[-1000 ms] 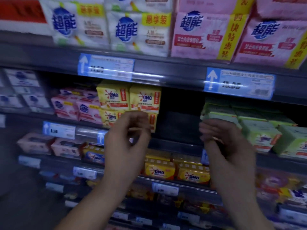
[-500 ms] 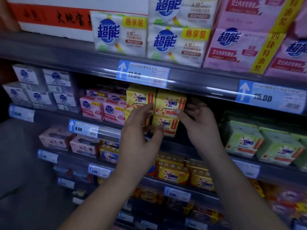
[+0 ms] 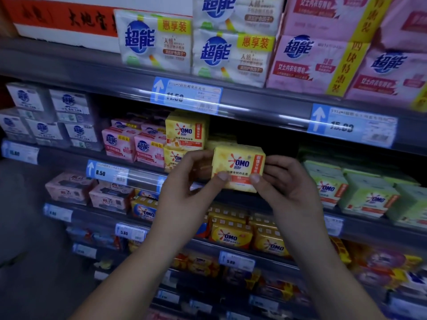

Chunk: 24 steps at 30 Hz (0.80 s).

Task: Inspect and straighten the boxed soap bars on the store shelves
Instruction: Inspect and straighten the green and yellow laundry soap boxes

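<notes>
A blue-and-white paper price label (image 3: 186, 95) reads 11.50. A second price label (image 3: 351, 125) reads 15.00. A white cardboard carton with a red band (image 3: 57, 24) stands top left.

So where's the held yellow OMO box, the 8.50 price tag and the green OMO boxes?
yellow OMO soap box (image 3: 239, 167): head view, front face
8.50 price tag (image 3: 100, 173): head view, printed price
green OMO soap boxes (image 3: 328, 188): head view, leftmost box's front

1. One camera sits on the person's head.
2. It looks forward at the store shelves (image 3: 69, 65).
3. It is close: the left hand (image 3: 184, 192), right hand (image 3: 286, 181) and yellow soap box (image 3: 238, 162) sit in the middle.
</notes>
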### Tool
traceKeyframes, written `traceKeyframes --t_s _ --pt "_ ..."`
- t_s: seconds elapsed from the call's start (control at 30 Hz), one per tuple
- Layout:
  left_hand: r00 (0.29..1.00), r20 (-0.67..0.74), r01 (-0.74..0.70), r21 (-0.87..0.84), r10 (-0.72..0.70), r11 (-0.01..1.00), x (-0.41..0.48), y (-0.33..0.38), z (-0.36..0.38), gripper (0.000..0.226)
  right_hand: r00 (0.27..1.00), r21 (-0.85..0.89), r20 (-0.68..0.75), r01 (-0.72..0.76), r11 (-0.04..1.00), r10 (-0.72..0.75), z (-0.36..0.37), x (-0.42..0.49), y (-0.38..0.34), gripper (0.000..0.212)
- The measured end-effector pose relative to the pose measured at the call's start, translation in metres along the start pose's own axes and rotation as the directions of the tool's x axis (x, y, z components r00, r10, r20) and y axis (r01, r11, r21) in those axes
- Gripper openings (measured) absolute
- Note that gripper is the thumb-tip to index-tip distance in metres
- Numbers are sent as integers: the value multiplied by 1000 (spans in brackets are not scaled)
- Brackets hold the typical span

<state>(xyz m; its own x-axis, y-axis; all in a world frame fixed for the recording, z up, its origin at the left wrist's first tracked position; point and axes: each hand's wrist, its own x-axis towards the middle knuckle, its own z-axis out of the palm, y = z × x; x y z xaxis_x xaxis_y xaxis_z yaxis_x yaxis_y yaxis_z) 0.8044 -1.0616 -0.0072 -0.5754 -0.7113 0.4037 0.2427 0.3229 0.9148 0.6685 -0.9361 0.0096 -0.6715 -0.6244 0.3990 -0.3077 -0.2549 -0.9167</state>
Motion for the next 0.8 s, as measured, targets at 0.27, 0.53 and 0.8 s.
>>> traceKeyframes --t_s 0.27,0.53,0.8 --pt "977 121 202 -267 -175 942 -18 -3 5 48 996 -17 26 -83 996 83 -16 -36 -5 39" --pt "972 233 66 -272 -1 960 -31 0 10 37 939 63 108 -333 941 325 -28 -55 -6 45" --pt "899 415 214 -141 -138 967 -35 -1 14 59 964 92 133 -242 966 229 -46 -64 -4 60"
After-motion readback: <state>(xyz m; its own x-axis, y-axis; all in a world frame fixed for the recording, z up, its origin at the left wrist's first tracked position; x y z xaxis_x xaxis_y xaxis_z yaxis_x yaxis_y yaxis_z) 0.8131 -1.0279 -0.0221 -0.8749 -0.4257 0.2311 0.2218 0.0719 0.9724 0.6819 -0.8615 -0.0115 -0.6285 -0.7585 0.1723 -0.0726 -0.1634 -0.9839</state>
